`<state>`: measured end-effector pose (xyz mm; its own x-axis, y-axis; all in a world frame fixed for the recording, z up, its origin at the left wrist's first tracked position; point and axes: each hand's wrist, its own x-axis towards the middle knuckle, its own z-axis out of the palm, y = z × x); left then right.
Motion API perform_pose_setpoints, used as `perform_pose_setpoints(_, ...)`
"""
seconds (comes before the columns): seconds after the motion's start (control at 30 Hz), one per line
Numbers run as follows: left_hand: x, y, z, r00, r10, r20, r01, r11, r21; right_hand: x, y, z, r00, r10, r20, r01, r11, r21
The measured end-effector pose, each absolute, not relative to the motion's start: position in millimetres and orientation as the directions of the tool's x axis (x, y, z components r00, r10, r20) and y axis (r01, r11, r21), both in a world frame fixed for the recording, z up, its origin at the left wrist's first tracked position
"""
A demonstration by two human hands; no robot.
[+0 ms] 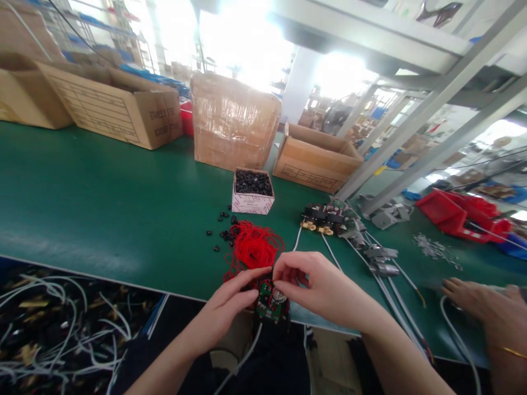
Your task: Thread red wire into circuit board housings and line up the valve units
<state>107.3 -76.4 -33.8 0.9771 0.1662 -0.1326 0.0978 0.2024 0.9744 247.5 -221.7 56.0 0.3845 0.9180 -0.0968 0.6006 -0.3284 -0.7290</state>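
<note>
A green circuit board (267, 311) with a black part under it is at the table's front edge, with a white cable (251, 351) hanging down from it. My left hand (234, 302) grips the board at its left side, thumb and fingers along the edge. Over the board's upper right, my right hand (308, 282) is closed in a pinch. What its fingertips hold is hidden. Thin red wire loops across the board beside a round silvery part (279, 296). Just beyond my hands lies a tangled bundle of red wire (256, 249).
Small black parts (225, 236) are scattered near a carton (252, 204) of similar pieces. Boards with brass fittings (325, 219) and cables lie to the right. A co-worker's hand (473, 299) is at far right. Left of me, a bin holds cabled assemblies (66, 323).
</note>
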Motion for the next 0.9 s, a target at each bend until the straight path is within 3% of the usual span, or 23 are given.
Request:
perform_pose_setpoints(0.23, 116.6, -93.2, -33.4, 0.94, 0.322, -0.113, 0.088, 0.092, 0.992, 246.2, -218.3, 51.7, 0.393, 0.918, -0.047, 0.651, -0.314, -0.691)
perform_pose_setpoints(0.43, 121.0, -99.4, -35.7, 0.937, 0.34, -0.079, 0.05, 0.095, 0.994, 245.8, -222.1, 43.0, 0.43, 0.902, -0.028, 0.644, -0.329, -0.691)
perform_pose_setpoints(0.73, 122.2, -102.4, -46.3, 0.955, 0.261, -0.139, 0.071, 0.255, 0.964, 248.8, -243.3, 33.9, 0.53, 0.848, 0.027, 0.577, -0.336, -0.744)
perform_pose_setpoints(0.9, 122.5, -100.5, -46.3, 0.941, 0.297, -0.164, 0.078, 0.281, 0.956, 248.0, -256.6, 30.4, 0.575, 0.818, 0.011, 0.553, -0.378, -0.743)
